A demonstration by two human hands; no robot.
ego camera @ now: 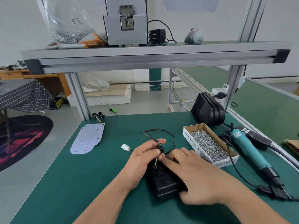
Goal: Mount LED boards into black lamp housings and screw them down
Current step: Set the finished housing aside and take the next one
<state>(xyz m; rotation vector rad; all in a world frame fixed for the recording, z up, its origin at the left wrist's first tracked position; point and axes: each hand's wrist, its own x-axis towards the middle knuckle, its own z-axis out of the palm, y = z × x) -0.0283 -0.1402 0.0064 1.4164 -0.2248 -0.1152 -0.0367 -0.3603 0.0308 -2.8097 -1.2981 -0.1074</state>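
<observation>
Left hand point(144, 156) pinches the grommet point(161, 149) and coloured wires point(156, 160) just above the black lamp housing point(163, 181), which lies beneath both hands. Right hand point(194, 172) presses on it, fingers fairly straight. Judgement: pin housing steady, feed wires straight, seat grommet squarely. Entry hole hidden by fingers; possibly unseated. LED boards point(88, 138) well apart, left.

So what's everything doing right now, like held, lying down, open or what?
Left hand: pinches the coloured wires.
Right hand: rests on the black housing.
Black housing: flat on the mat, wires entering it.
White connector: loose on the mat.
LED boards: stacked flat, untouched.
Screw box: open, full of screws.
Screwdriver: lying down, unheld.
Spare housings: standing on edge.
</observation>
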